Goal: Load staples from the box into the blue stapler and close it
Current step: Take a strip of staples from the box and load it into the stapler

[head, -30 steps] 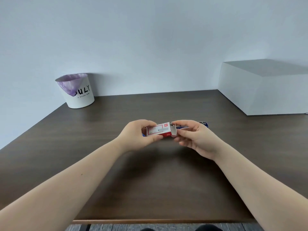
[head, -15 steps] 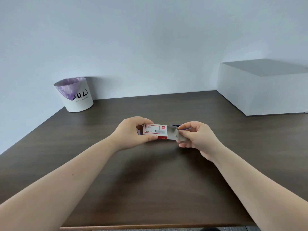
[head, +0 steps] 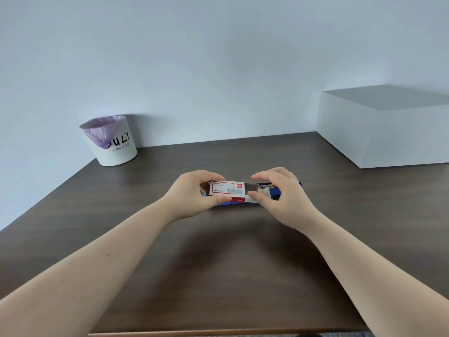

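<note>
A small white and red staple box (head: 227, 190) is held above the middle of the dark wooden table (head: 218, 263). My left hand (head: 192, 194) grips its left end. My right hand (head: 279, 198) pinches the grey inner tray (head: 252, 189), which sticks out of the box's right end. The blue stapler (head: 273, 192) lies on the table right behind the box and hands; only slivers of blue show under the box and between my right fingers. Whether the stapler is open I cannot tell.
A white bin (head: 111, 141) with a purple liner stands at the table's far left corner by the wall. A large white box (head: 386, 125) sits at the far right. The table's near edge runs along the bottom of the view.
The inner tray has slid a little further out of the box's right end. Both hands and the box have shifted slightly, and my right fingers have lifted over the tray.
</note>
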The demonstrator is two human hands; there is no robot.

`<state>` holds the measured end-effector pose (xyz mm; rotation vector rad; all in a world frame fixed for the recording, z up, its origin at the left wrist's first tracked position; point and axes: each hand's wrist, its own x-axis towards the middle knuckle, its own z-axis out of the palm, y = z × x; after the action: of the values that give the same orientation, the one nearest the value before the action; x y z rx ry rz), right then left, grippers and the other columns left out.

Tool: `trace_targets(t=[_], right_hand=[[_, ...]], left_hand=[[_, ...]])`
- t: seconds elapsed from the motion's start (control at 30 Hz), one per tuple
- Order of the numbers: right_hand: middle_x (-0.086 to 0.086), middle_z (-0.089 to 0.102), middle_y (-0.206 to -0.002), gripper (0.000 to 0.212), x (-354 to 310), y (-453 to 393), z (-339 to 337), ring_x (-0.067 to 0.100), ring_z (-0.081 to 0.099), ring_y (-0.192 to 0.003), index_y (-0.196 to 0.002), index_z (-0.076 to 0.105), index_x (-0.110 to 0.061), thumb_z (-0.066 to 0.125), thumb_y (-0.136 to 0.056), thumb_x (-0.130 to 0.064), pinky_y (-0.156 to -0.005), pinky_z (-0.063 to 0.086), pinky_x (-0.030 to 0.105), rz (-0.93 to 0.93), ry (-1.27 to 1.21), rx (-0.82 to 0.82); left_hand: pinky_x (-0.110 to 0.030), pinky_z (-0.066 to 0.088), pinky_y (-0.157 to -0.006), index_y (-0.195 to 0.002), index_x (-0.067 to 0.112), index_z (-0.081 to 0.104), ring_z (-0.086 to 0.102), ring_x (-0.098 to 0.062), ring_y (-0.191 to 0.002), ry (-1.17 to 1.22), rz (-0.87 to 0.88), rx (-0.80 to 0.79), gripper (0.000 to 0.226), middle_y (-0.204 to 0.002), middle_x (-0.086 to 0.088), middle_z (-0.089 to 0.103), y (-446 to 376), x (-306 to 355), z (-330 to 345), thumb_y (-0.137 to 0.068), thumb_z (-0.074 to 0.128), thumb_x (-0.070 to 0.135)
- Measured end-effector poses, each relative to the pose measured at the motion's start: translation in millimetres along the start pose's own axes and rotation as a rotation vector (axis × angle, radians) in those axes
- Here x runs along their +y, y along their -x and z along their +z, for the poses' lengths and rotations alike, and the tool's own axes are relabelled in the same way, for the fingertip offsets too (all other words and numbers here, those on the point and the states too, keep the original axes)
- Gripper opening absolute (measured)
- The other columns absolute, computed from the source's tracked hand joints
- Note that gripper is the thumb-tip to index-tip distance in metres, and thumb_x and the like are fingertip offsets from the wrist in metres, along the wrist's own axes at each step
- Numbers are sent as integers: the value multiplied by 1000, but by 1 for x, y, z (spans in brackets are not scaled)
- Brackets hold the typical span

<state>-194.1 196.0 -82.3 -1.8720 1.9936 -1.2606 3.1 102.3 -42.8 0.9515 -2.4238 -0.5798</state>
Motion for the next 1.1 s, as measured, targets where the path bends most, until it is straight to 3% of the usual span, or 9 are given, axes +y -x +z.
trace_targets(t=[0.1, 0.23, 0.43, 0.6, 0.77, 0.87, 0.97, 1.1], right_hand=[[-5, 52, -109, 28, -2, 2, 0, 12, 39, -106, -106, 68, -24, 68, -81, -38, -87, 34, 23, -32, 90, -70], [-4, 49, -108, 22, -1, 1, 3, 13, 33, -105, -98, 71, -21, 70, -81, -34, -88, 25, 21, 11, 95, -163], [-4, 51, -111, 8, -5, 1, 1, 14, 36, -112, -78, 66, -25, 74, -79, -26, -94, 28, 24, 99, -3, -246], [-4, 59, -106, 16, -2, 0, 2, 17, 47, -111, -94, 74, -21, 65, -86, -31, -98, 41, 36, 100, -44, -255], [-2, 65, -101, 16, -2, -1, 3, 16, 47, -104, -98, 74, -17, 67, -85, -22, -92, 39, 29, 4, 63, -172], [0, 67, -105, 22, -1, -1, 3, 19, 48, -105, -102, 73, -18, 71, -81, -26, -91, 42, 32, 7, 87, -179], [-3, 66, -105, 26, 3, -1, 6, 16, 45, -106, -105, 72, -18, 72, -80, -27, -89, 37, 26, -22, 128, -166], [-5, 65, -103, 17, 4, -2, 12, 12, 38, -101, -96, 75, -17, 70, -82, -26, -84, 30, 20, -59, 183, -127]], left_hand=[[-3, 41, -64, -102, 32, 67, 56, 9, -75, 7, 5, 9, 34, -88, 23, 64, 0, -2, 3, -70, 75, 40], [-5, 43, -68, -100, 30, 67, 58, 5, -80, -13, 24, -11, 34, -87, 24, 64, 0, -4, 6, -69, 75, 40], [-9, 43, -77, -106, 24, 66, 61, -6, -89, -51, 58, -18, 38, -96, 13, 66, 1, -5, 11, -70, 75, 36], [-11, 44, -82, -111, 24, 64, 61, -7, -94, -80, 53, -33, 44, -103, 11, 67, 3, -10, 13, -70, 75, 38], [-24, 51, -87, -110, 25, 65, 63, -9, -94, -53, 40, -40, 44, -101, 11, 67, 5, -11, 13, -70, 75, 39], [-23, 52, -86, -110, 24, 65, 63, -9, -95, -60, 54, -45, 43, -105, 9, 68, 6, -9, 14, -71, 74, 38], [-23, 51, -87, -112, 23, 64, 63, -9, -96, -68, 53, -44, 44, -107, 7, 69, 5, -10, 16, -71, 74, 39], [-21, 49, -86, -112, 22, 64, 63, -9, -96, -66, 49, -45, 45, -108, 6, 69, 5, -12, 19, -71, 74, 38]])
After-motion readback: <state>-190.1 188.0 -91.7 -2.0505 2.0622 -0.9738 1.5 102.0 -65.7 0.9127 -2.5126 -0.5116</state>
